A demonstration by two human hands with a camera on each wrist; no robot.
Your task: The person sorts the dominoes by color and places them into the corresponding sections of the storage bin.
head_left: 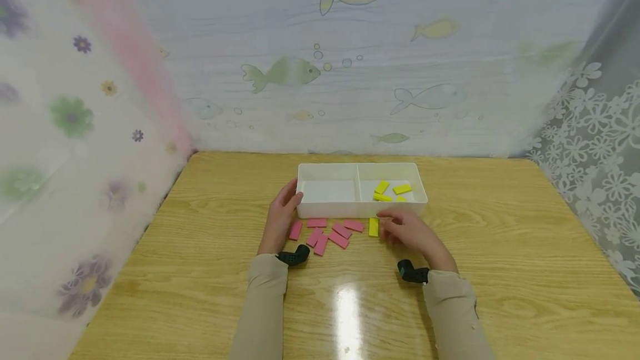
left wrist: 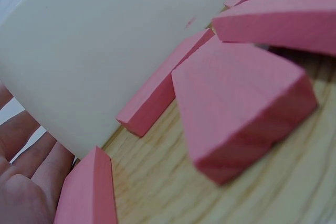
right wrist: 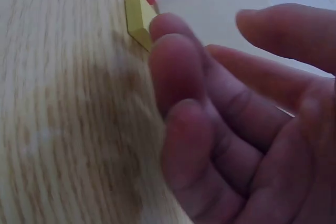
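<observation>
A white two-compartment tray (head_left: 360, 168) stands on the wooden table. Its left compartment is empty; its right one holds several yellow blocks (head_left: 391, 190). Several pink blocks (head_left: 330, 232) lie scattered before the tray, seen close up as pink blocks (left wrist: 241, 108) against the tray wall (left wrist: 105, 51). A single yellow block (head_left: 373, 226) lies at their right end. My left hand (head_left: 289, 198) rests against the tray's front left corner, its fingers (left wrist: 26, 166) fairly straight. My right hand (head_left: 392, 228) hovers just right of the single yellow block (right wrist: 137, 17), loosely curled and holding nothing.
Patterned curtains with fish and flowers close off the table at the back and on both sides. Bare wood (head_left: 500, 238) stretches right of the tray, with more to the left and toward me. A black camera (head_left: 295, 255) sits on each wrist.
</observation>
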